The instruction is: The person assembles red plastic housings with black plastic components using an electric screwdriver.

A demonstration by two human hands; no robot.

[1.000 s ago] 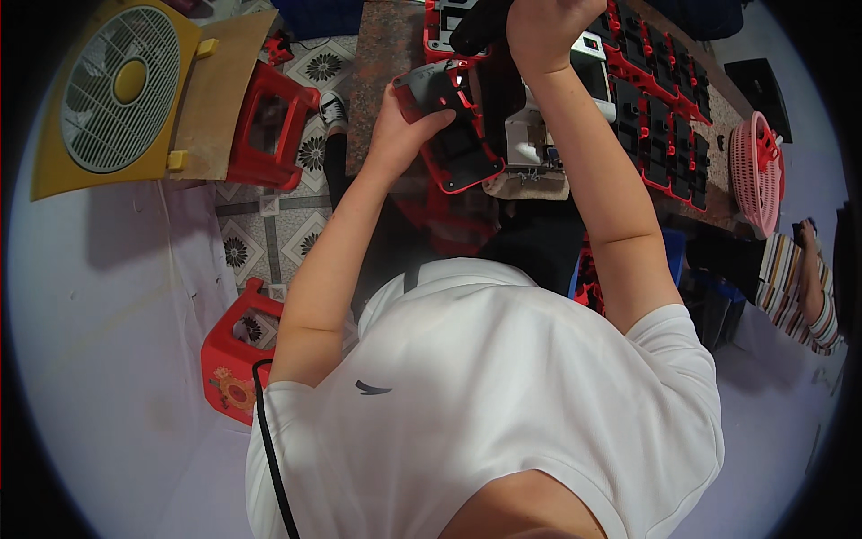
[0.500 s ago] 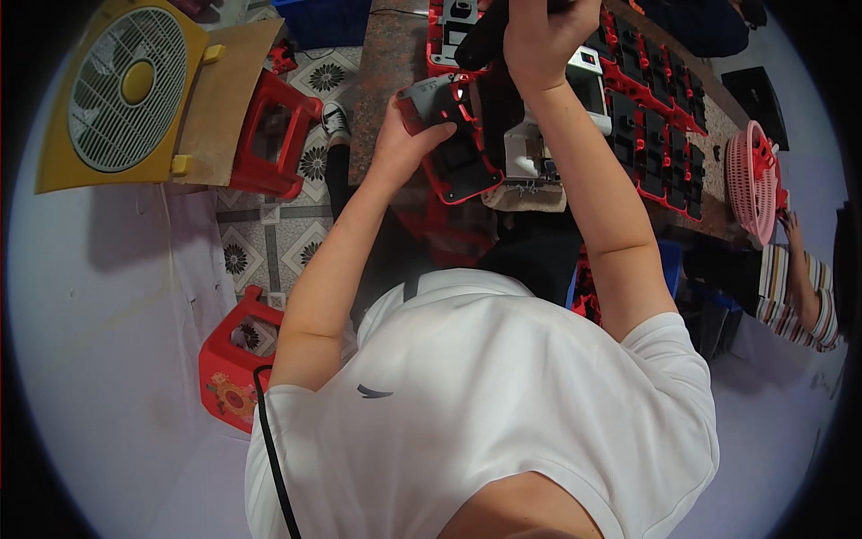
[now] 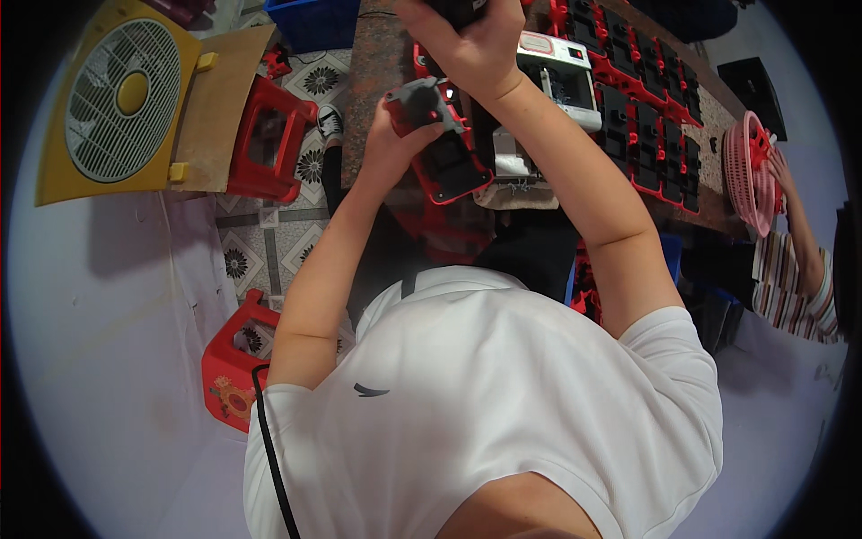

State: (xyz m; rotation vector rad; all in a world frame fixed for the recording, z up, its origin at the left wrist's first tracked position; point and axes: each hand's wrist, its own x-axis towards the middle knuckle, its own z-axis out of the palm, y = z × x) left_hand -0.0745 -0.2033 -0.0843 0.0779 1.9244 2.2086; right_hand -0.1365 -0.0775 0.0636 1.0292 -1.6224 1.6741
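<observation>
My left hand (image 3: 384,148) grips a red-and-black plastic casing (image 3: 455,172) with a grey upper part, its thumb laid across the casing. The casing is tilted at the near edge of the speckled table (image 3: 366,108). Above and to the right of it, my right hand (image 3: 480,56) is closed around a dark, rounded object (image 3: 460,9). The picture's upper edge cuts that object off, so its kind does not show. Just right of my right wrist stands a small white machine (image 3: 575,79).
Rows of black-and-red housings (image 3: 646,135) cover the table's right part. A pink basket (image 3: 747,175) with red parts is at the far right, a co-worker's hand (image 3: 781,171) at it. Left are a yellow fan (image 3: 184,108), red stools (image 3: 296,180) and a blue crate (image 3: 314,22).
My right hand has moved left and slightly down with the dark object, nearer to the casing. My left hand has shifted slightly left. The co-worker's hand has come up to the pink basket.
</observation>
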